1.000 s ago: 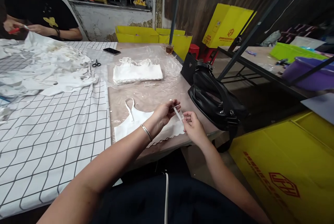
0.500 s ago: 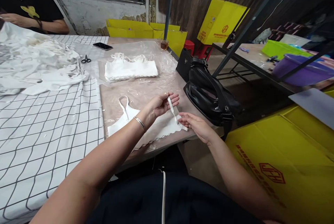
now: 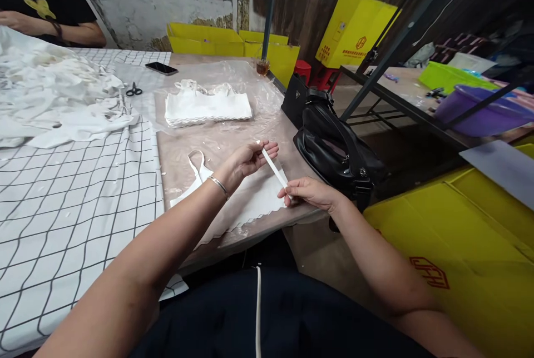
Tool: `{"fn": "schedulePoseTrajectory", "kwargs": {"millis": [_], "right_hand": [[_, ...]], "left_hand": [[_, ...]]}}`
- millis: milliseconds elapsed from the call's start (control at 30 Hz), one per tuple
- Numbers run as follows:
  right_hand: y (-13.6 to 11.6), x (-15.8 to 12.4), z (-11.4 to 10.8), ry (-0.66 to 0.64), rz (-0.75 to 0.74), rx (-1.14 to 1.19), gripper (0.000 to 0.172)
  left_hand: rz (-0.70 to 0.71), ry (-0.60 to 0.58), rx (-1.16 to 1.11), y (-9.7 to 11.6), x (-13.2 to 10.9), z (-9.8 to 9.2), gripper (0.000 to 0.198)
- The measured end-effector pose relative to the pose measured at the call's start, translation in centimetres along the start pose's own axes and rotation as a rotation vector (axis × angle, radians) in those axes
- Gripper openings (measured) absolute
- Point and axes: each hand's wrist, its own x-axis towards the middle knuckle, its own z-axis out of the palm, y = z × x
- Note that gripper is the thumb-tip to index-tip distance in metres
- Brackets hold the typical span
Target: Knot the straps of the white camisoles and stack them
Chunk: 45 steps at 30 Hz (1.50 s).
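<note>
A white strappy top [image 3: 252, 199] with a scalloped hem lies flat on the plastic-covered table in front of me. One of its shoulder straps [image 3: 273, 167] stretches straight between my hands. My left hand [image 3: 250, 159] is palm up above the top, its thumb over the upper end of the strap and its other fingers extended. My right hand [image 3: 311, 192] pinches the lower end of the strap near the right edge of the top. The other strap [image 3: 195, 164] loops loose at the left.
Beyond the top lies a stack of folded white tops [image 3: 208, 107]. A phone [image 3: 161, 68], small scissors [image 3: 134, 90] and a heap of white garments [image 3: 62, 97] are left. A black bag [image 3: 334, 147] sits right, near yellow boxes [image 3: 467, 224]. A co-worker [image 3: 45, 8] is at far left.
My right hand's fingers have closed on the strap's lower end. The strap, twisted and slack before, is now straight. My left hand has shifted slightly left and up in view.
</note>
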Motion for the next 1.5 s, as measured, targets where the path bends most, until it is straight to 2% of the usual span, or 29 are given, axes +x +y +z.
{"fn": "schedulePoseTrajectory", "kwargs": {"millis": [200,300,333,400,467,533,633,700,800,900,1000,1100,1167,1233,1267,1333,1433,1500], "right_hand": [[-1.2,-1.7,-1.7,-0.144,0.207,-0.047,0.041],[-1.6,-1.4,-1.8,-0.169,0.207,-0.012,0.039],[-1.6,-1.2,-1.8,-0.146,0.182,0.013,0.037],[-1.8,-0.5,-1.6,-0.049,0.115,0.081,0.036],[-2.0,0.3,-1.3,0.065,0.046,0.142,0.036],[-2.2,1.5,-1.1,0.153,-0.018,0.168,0.038],[-2.4,3.7,-0.5,0.246,-0.12,0.131,0.036],[-2.5,5.3,0.1,0.295,-0.193,0.07,0.036],[-2.4,7.5,1.4,0.322,-0.283,-0.008,0.037],[-1.9,9.1,2.4,0.272,-0.326,-0.029,0.037],[-1.7,10.3,2.7,0.255,-0.391,-0.035,0.037],[-2.5,11.5,2.0,0.375,-0.496,0.012,0.038],[-3.7,12.1,1.4,0.5,-0.596,0.085,0.038],[-4.8,12.3,0.9,0.558,-0.665,0.102,0.036],[-5.2,12.2,0.8,0.533,-0.668,0.07,0.035],[-5.2,11.9,0.9,0.402,-0.611,-0.054,0.032],[-3.7,11.1,1.5,0.199,-0.486,-0.211,0.027],[-2.3,10.7,1.9,0.15,-0.436,-0.248,0.023]], "left_hand": [[0.015,0.018,0.041,0.2,1.1,-0.1,0.02],[0.037,0.06,0.21,0.6,2.0,-0.6,0.019],[0.049,0.085,0.351,0.9,2.1,-1.0,0.019],[0.12,0.171,0.778,1.4,1.6,-2.0,0.024],[0.239,0.264,1.262,1.6,0.4,-3.4,0.03],[0.304,0.276,1.609,1.2,-1.4,-4.8,0.027],[0.335,0.24,1.873,-0.6,-3.8,-6.1,0.023],[0.362,0.278,1.96,-1.8,-4.6,-6.5,0.026],[0.312,0.307,1.94,-2.7,-4.7,-6.5,0.026],[0.279,0.301,1.888,-2.8,-4.5,-6.4,0.02],[0.312,0.324,1.848,-2.8,-4.5,-6.2,0.033],[0.269,0.336,1.864,-2.7,-4.5,-5.9,0.039],[0.236,0.333,1.889,-2.7,-4.4,-5.8,0.03],[0.261,0.317,1.862,-2.7,-4.3,-5.9,0.021],[0.283,0.308,1.82,-2.7,-4.3,-6.0,0.017],[0.319,0.302,1.7,-2.7,-4.2,-6.3,0.014],[0.34,0.314,1.533,-2.7,-4.2,-6.7,0.016],[0.362,0.322,1.48,-2.8,-4.2,-6.9,0.018]]}}
